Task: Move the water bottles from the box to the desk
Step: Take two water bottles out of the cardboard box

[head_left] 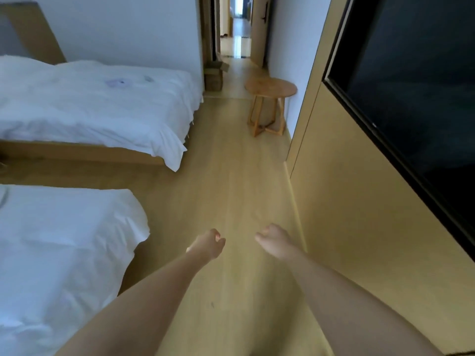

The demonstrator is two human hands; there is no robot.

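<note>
A brown cardboard box with open flaps stands on the floor far ahead, past the foot of the farther bed and beside a doorway. No water bottles show in this view and its inside is hidden. My left hand and my right hand stretch out low over the wooden floor, side by side, far short of the box. Both hang with fingers loosely curled and hold nothing.
Two beds with white sheets fill the left side. A round wooden side table stands against the right wall. A wood-panelled wall with a dark screen runs along the right. A strip of wooden floor leads to the open doorway.
</note>
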